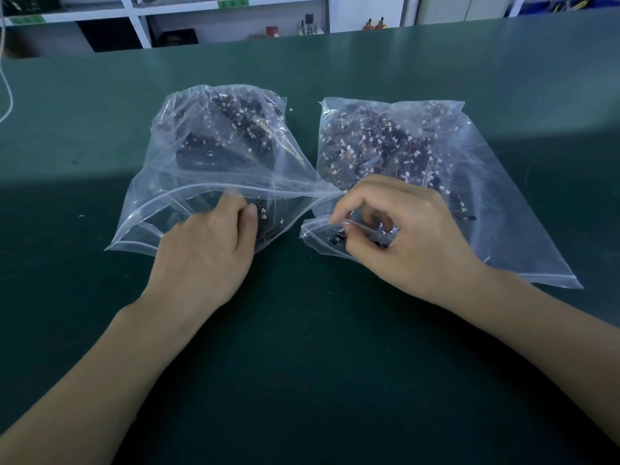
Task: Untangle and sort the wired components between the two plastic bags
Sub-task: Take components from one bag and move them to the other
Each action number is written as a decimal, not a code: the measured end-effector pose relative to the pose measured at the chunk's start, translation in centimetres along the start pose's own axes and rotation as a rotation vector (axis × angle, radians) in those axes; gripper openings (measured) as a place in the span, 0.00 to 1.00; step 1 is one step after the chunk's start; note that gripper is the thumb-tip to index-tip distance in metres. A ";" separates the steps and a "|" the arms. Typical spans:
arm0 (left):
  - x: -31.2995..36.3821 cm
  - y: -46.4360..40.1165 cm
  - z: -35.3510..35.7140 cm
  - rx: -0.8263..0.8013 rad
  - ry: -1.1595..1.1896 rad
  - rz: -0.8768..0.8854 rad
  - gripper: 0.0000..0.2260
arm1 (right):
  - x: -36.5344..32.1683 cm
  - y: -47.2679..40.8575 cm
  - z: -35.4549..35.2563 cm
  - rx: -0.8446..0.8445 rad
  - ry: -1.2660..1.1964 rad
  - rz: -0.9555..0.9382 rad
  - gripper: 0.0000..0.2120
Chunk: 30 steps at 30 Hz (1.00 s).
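Two clear zip-top plastic bags lie side by side on the green table. The left bag (188,156) and the right bag (496,182) both hold heaps of small dark wired components with white plugs (375,142). My left hand (208,250) reaches into the open mouth of the left bag, fingers curled down among components there; what they hold is hidden. My right hand (402,236) is at the mouth of the right bag, pinching the top corner of the left bag's zip strip and stretching it toward the right.
The green table mat (308,364) spreads wide around both bags. White shelves (235,15) with small items stand behind the far table edge. A thin white cord (8,95) hangs at the far left.
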<state>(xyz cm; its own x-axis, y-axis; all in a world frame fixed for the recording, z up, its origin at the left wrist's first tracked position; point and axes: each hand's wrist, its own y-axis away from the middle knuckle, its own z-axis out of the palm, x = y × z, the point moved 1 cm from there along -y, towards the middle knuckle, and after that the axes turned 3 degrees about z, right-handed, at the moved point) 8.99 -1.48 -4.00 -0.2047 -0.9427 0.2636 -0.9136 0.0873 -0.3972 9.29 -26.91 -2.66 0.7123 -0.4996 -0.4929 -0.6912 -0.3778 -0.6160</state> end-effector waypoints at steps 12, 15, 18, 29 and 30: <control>-0.9 -0.3 -0.3 -0.063 -0.022 0.069 0.18 | 0.1 0.0 0.1 -0.009 0.003 -0.004 0.09; -0.9 -0.3 -0.4 -0.079 -0.029 0.087 0.15 | 0.2 0.1 0.3 -0.018 -0.001 0.001 0.09; -0.8 -0.2 -0.4 -0.005 -0.045 0.096 0.11 | 0.2 0.2 0.4 -0.031 0.004 0.008 0.09; -1.0 -0.4 -0.5 0.089 0.068 0.165 0.08 | 0.4 0.2 0.7 -0.149 0.046 0.066 0.11; -1.0 -0.5 -0.5 0.093 0.090 0.169 0.09 | 0.4 0.2 0.8 -0.150 0.047 0.071 0.11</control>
<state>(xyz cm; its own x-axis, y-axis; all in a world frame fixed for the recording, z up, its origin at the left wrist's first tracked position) 9.45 -0.38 -3.64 -0.3866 -0.8841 0.2626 -0.8283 0.2076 -0.5204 9.53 -26.62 -3.48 0.6573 -0.5634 -0.5006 -0.7523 -0.4506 -0.4806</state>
